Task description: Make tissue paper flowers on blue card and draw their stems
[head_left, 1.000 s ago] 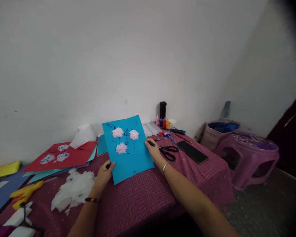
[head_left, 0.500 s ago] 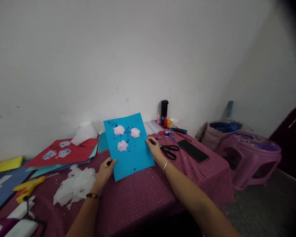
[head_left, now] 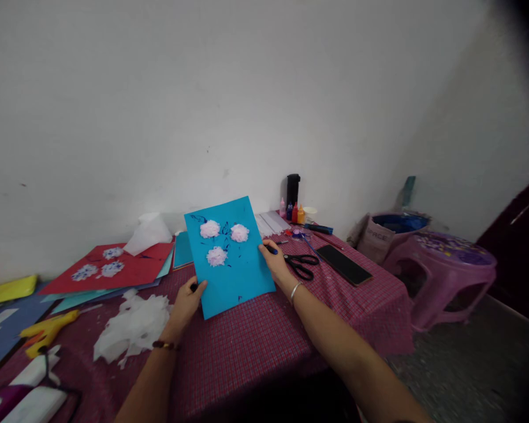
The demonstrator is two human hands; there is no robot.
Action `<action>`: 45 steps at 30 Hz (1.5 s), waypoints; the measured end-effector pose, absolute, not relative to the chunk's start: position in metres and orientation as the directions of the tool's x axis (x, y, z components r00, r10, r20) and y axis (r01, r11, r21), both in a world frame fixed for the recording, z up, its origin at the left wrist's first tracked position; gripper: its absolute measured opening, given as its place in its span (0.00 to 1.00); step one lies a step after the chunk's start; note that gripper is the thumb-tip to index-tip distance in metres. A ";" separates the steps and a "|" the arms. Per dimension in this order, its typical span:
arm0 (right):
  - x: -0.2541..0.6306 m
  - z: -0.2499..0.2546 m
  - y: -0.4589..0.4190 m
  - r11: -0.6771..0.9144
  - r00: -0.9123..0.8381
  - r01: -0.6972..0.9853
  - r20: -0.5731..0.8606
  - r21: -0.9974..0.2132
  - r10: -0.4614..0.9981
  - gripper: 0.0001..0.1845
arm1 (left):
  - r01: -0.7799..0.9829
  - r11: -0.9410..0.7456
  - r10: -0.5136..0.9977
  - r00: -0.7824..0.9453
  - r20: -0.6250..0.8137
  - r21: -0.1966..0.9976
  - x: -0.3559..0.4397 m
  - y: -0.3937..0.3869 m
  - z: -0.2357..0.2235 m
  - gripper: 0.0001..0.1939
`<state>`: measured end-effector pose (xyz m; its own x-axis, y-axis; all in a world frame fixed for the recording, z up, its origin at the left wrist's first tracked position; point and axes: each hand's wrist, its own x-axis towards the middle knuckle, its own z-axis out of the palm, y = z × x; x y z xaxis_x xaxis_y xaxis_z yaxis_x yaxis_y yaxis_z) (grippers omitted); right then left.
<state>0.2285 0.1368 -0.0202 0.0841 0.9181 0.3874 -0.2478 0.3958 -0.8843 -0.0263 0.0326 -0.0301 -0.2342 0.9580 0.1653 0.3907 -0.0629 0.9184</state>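
Observation:
A blue sheet of paper (head_left: 247,276) is held up at a tilt above the checked tablecloth. It bears three pale pink fluffy paper flowers (head_left: 216,256) and dark blue drawn leaves and marks. My left hand (head_left: 188,301) grips its lower left edge, with a small dark object, its kind unclear, between the fingers. At the right edge, my right hand (head_left: 274,261) is closed on the sheet and also keeps hold of a dark blue marker (head_left: 270,249). Black-handled scissors (head_left: 303,265) lie just right of that hand.
White tissue scraps (head_left: 134,326), a red sheet with flowers (head_left: 141,269), and a yellow glue gun (head_left: 48,332) lie to the left. Paint bottles (head_left: 295,212), a black phone (head_left: 344,264) and a pink stool (head_left: 445,282) are to the right.
The view has shifted slightly, so everything sits a little higher and further left. Both hands keep the same hold on the blue sheet.

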 end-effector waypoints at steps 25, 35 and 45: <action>0.281 0.009 0.062 0.075 -0.264 -0.306 0.160 -0.949 0.951 0.09 | 0.606 0.160 0.937 -0.342 0.074 0.779 -0.007 -0.063 -0.024 0.20; 0.270 -0.033 0.001 -0.058 -0.345 -0.224 0.024 -0.973 0.938 0.08 | 0.917 -0.396 0.750 0.299 0.590 0.039 0.051 -0.153 -0.079 0.21; 0.270 -0.046 0.002 0.000 -0.280 -0.146 0.041 -0.989 0.959 0.04 | 0.928 -0.372 0.713 0.289 0.638 -0.005 0.054 -0.150 -0.083 0.24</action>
